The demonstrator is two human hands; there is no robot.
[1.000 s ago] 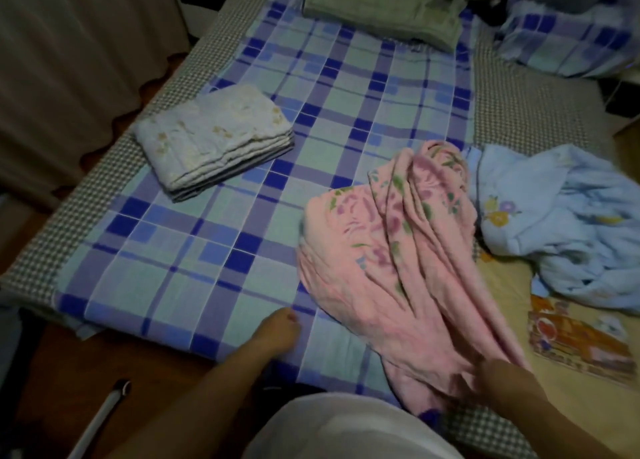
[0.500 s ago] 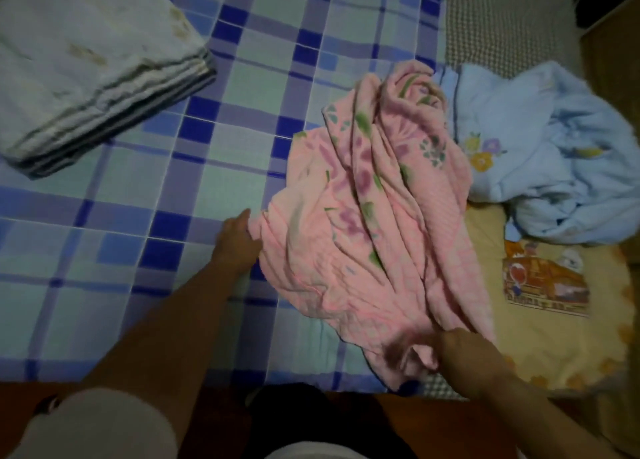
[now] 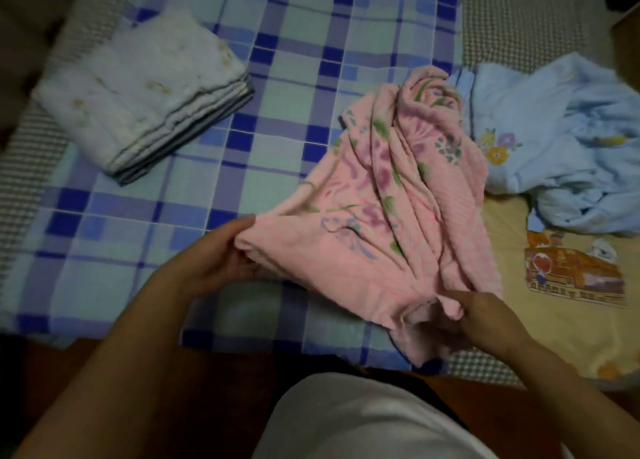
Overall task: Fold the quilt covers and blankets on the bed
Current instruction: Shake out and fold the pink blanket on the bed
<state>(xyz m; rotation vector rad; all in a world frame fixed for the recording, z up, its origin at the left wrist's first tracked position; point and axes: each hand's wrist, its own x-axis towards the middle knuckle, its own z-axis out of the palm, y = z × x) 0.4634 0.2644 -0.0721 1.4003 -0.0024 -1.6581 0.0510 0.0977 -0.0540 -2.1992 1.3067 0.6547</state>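
A blue-and-white checked sheet [image 3: 214, 188] covered the bed. At centre lay the crumpled pink floral blanket [image 3: 391, 216], part-covering a rumpled pale blue quilt cover [image 3: 554, 140] cut off at right. The left hand [image 3: 207, 268] pinched its left corner; the right hand [image 3: 478, 316] gripped its near edge, fingertips hidden in folds.

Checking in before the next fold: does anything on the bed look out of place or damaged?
No damage or spill shows. The pink floral blanket is bunched, gripped at two spots on its near edge by the left hand and right hand. The light blue quilt cover lies crumpled, unfolded. The white folded blanket sits neat.
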